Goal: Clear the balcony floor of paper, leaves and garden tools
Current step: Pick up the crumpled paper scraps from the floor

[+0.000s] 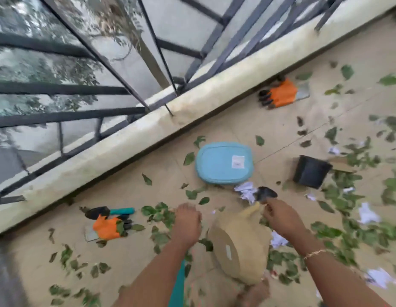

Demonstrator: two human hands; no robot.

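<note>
Pinched the upper fold of the tan bag [239,247] with the right hand [281,218], thumb and fingers closed on the paper, a bracelet at the wrist. Rested the left hand [188,222] knuckles-up on a clump of leaves [161,214], fingers curled downward; could not tell through the blur whether any were gripped. Found a dark scoop blade [266,193] just past the right fingertips, touching or nearly so, and crumpled paper [245,191] just beside it on the tiles. Saw a pale blue tub [223,162] lying flat farther out, lid or upturned base, could not tell which. Noted a black pot [311,171] off to its right. Spotted a teal-handled trowel [110,211] and an orange glove [108,227] touching each other left of the left hand. Spotted a second orange glove [279,94] well apart at the foot of the low wall [126,156]. Found more green leaves and white paper scraps [367,214] strewn across the floor [236,129], thickest on the right.
</note>
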